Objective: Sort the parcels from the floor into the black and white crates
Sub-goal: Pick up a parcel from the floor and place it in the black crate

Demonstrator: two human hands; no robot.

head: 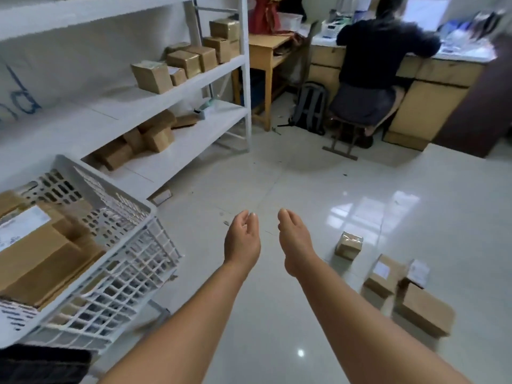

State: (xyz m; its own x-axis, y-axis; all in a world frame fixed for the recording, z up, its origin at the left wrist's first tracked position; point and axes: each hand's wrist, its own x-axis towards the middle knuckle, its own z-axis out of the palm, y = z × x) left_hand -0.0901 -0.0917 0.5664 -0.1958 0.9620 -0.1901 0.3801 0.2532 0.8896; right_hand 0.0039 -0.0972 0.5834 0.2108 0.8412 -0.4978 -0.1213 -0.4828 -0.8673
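My white lattice plastic crate (116, 217), at my left, holds flat brown cardboard parcels (41, 253); three smaller taped boxy parcels (388, 275) sit on the glossy tiled floor (304, 176) at my right; my left hand (241, 239) and right hand (295, 245) hang relaxed, holding nothing

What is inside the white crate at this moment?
The white crate holds several brown cardboard parcels; the top one carries a white label. How many lie beneath is hidden by the upper boxes and the frame edge.
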